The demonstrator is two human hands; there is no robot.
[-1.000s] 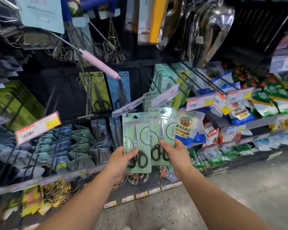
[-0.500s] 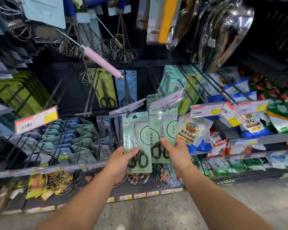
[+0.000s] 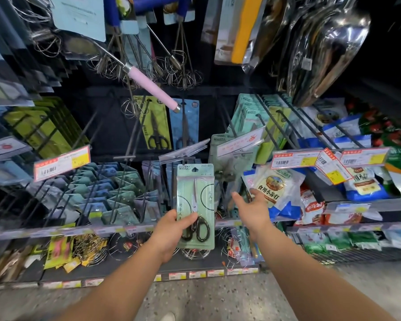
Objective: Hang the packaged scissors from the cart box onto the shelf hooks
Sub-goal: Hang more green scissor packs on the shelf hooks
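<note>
While the left hand (image 3: 171, 230) grips a packaged scissors (image 3: 195, 205) before the crowded shelf hooks (image 3: 266, 133), the right hand (image 3: 252, 205) reaches open-fingered above speckled floor (image 3: 218, 302).

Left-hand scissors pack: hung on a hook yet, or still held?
Still held. The left hand grips the scissors pack upright at its lower edge; whether its top hole has reached the hook cannot be told.

Upright pale-green scissors pack (image 3: 195, 200), black handles.

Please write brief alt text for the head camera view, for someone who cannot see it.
A person's left hand holds a green packaged scissors up to a store shelf's hooks, while the right hand reaches open toward another scissors pack hanging beside it.
</note>
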